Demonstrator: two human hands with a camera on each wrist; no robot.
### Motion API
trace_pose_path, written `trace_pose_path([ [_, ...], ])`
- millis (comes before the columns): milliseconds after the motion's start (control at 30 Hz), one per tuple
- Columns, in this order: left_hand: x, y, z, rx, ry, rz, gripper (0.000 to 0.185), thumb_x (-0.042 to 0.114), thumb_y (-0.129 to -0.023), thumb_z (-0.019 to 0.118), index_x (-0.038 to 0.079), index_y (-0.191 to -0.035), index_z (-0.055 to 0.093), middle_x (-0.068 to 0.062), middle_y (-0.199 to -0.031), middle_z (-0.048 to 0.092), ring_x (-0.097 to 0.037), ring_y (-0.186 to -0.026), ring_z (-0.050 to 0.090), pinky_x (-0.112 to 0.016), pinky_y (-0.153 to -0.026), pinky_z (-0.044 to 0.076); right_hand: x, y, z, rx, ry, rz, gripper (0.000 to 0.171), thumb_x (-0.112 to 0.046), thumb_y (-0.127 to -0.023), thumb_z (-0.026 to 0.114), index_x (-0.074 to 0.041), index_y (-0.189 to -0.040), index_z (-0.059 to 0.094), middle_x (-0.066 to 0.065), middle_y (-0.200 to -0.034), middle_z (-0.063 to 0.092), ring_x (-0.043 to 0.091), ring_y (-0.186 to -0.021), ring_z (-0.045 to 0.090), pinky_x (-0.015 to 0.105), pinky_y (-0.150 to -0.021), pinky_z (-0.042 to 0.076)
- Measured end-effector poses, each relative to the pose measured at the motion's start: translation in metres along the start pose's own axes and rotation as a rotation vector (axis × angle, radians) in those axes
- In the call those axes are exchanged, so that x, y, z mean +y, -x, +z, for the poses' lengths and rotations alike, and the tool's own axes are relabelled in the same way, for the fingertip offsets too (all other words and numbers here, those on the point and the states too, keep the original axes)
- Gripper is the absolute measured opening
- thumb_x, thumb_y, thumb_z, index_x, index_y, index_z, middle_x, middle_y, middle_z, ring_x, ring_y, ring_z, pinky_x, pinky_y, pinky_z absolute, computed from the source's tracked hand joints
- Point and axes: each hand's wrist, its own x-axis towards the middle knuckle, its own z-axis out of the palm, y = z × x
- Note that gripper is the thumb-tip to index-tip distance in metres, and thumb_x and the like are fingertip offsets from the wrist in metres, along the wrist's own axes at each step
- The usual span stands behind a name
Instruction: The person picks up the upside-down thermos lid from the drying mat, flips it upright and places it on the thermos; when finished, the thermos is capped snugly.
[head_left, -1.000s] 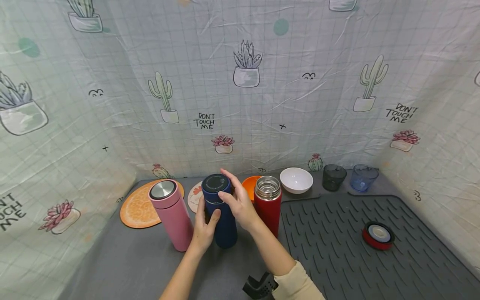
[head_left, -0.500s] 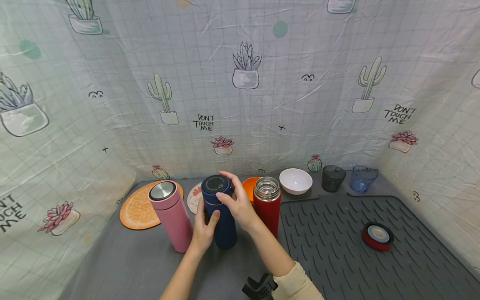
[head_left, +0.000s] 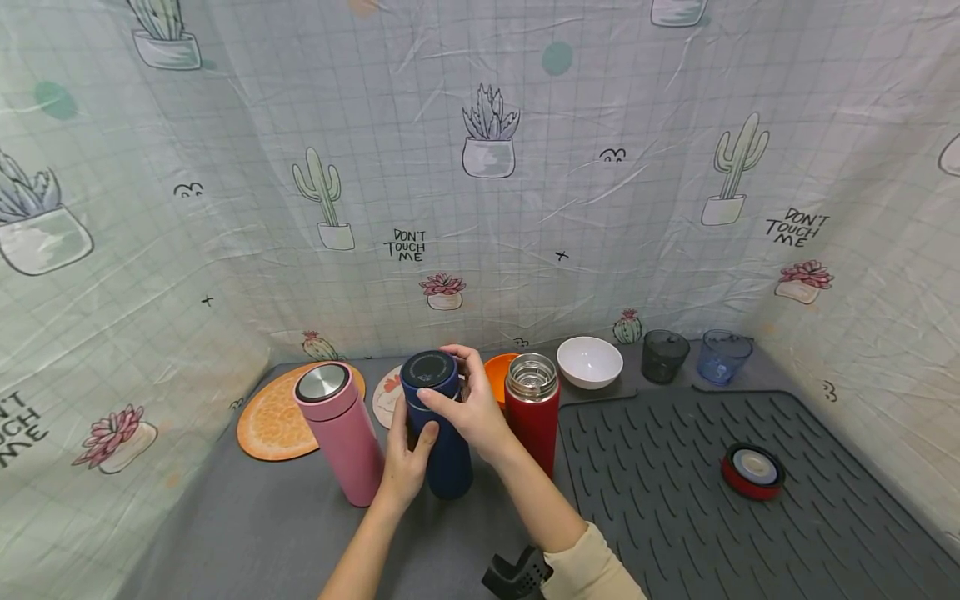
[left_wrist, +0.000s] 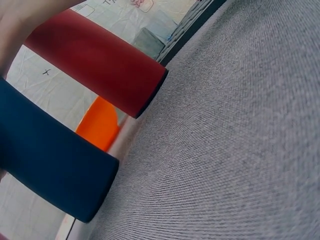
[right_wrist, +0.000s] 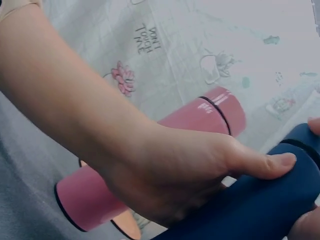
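Note:
A dark blue thermos bottle (head_left: 450, 471) stands upright on the grey tabletop, its black-topped lid (head_left: 430, 371) on. My left hand (head_left: 407, 462) grips the bottle's body, thumb in front. Around the lid curl the fingers of my right hand (head_left: 478, 408), with the thumb across its near side. In the right wrist view the left thumb (right_wrist: 270, 165) presses just below the seam. To the left is a pink thermos bottle (head_left: 348, 442) with its silver-topped lid on. A red thermos bottle (head_left: 534, 425) to the right has its steel mouth uncovered.
A red lid (head_left: 753, 472) lies upside down on the ridged dark mat (head_left: 660, 517) at right. Behind stand an orange bowl (head_left: 497, 371), a white bowl (head_left: 589, 363), a dark glass (head_left: 664, 357) and a blue glass (head_left: 724, 357). An orange-slice placemat (head_left: 273, 417) and a pale coaster (head_left: 385, 400) lie left.
My right hand has turned a little on the lid, its thumb shifting left. The left hand keeps its grip, and the bottles stay in place.

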Motion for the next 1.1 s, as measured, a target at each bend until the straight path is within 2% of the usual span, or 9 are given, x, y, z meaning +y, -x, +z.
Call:
trace_pose_path([
  [67,-0.0002,0.0002,0.0,-0.001,-0.003,-0.004,0.054,0.007,-0.095,0.047,0.009,-0.143,0.023,-0.01,-0.127,0.046,-0.014,-0.109,0.052,-0.029,-0.086,0.047,0.0006,0.0005,0.0008,0.008,0.018,0.001,0.057,-0.011,-0.085,0.06,-0.005,-0.132,0.03,0.015,-0.123,0.043,0.025,-0.107,0.046,0.038,-0.094,0.04],
  [267,-0.001,-0.0002,0.0008,-0.01,0.022,-0.003,0.055,0.008,-0.094,0.048,0.009,-0.143,0.023,-0.009,-0.126,0.047,-0.016,-0.106,0.053,-0.03,-0.085,0.048,-0.0001,0.0009,-0.0004,-0.05,-0.01,-0.011,0.057,-0.016,-0.087,0.047,-0.004,-0.139,0.029,0.02,-0.128,0.043,0.03,-0.112,0.047,0.041,-0.098,0.038],
  [367,-0.0011,-0.0001,0.0004,-0.005,0.007,-0.003,0.054,0.008,-0.094,0.048,0.009,-0.143,0.023,-0.01,-0.127,0.046,-0.016,-0.108,0.053,-0.029,-0.086,0.047,0.0007,0.0001,-0.0005,-0.026,-0.012,-0.012,0.054,-0.013,-0.087,0.054,-0.004,-0.135,0.031,0.018,-0.124,0.044,0.027,-0.109,0.047,0.039,-0.095,0.04],
  [500,-0.0012,-0.0003,-0.0003,-0.006,-0.014,0.004,0.054,0.008,-0.094,0.048,0.01,-0.142,0.024,-0.012,-0.13,0.045,-0.016,-0.111,0.051,-0.029,-0.088,0.046,0.0014,0.0001,-0.0001,-0.03,0.016,0.007,0.062,-0.012,-0.085,0.063,-0.006,-0.136,0.028,0.016,-0.124,0.044,0.026,-0.108,0.049,0.037,-0.092,0.043],
  [600,-0.001,-0.0006,-0.0005,-0.007,-0.006,0.007,0.053,0.009,-0.094,0.049,0.009,-0.142,0.025,-0.013,-0.127,0.047,-0.016,-0.108,0.053,-0.029,-0.087,0.046,0.0007,0.0004,-0.0008,-0.063,0.014,0.013,0.06,-0.015,-0.089,0.054,-0.005,-0.141,0.024,0.019,-0.128,0.044,0.029,-0.112,0.049,0.04,-0.094,0.041],
  [700,-0.001,-0.0004,-0.0007,-0.002,0.0,0.005,0.052,0.01,-0.095,0.048,0.009,-0.142,0.025,-0.014,-0.123,0.049,-0.016,-0.106,0.054,-0.03,-0.085,0.048,-0.0003,0.0001,-0.0011,-0.061,-0.007,0.002,0.057,-0.014,-0.089,0.048,-0.002,-0.14,0.027,0.021,-0.128,0.044,0.03,-0.113,0.048,0.04,-0.097,0.038],
  [800,-0.0016,0.0,-0.001,-0.001,-0.007,0.001,0.052,0.012,-0.095,0.048,0.009,-0.142,0.025,-0.013,-0.124,0.048,-0.015,-0.107,0.054,-0.029,-0.085,0.048,0.0005,0.0001,0.0004,-0.007,0.019,-0.008,0.055,-0.013,-0.087,0.056,-0.004,-0.135,0.032,0.017,-0.124,0.045,0.027,-0.109,0.047,0.038,-0.094,0.041],
  [900,-0.0024,0.0003,-0.0012,-0.005,-0.009,0.004,0.053,0.014,-0.095,0.048,0.01,-0.142,0.025,-0.013,-0.127,0.047,-0.015,-0.108,0.053,-0.028,-0.086,0.047,0.0014,0.0012,0.0025,0.026,0.08,-0.018,0.061,-0.015,-0.083,0.065,-0.008,-0.132,0.03,0.012,-0.123,0.042,0.024,-0.108,0.044,0.036,-0.091,0.042],
  [1100,-0.0031,-0.0001,-0.0006,0.004,0.0,-0.002,0.051,0.014,-0.095,0.049,0.009,-0.14,0.027,-0.012,-0.121,0.05,-0.016,-0.104,0.055,-0.029,-0.083,0.049,0.0017,0.0014,0.0014,-0.04,0.06,-0.042,0.056,-0.016,-0.089,0.048,-0.005,-0.139,0.027,0.019,-0.127,0.044,0.029,-0.112,0.046,0.039,-0.098,0.037],
])
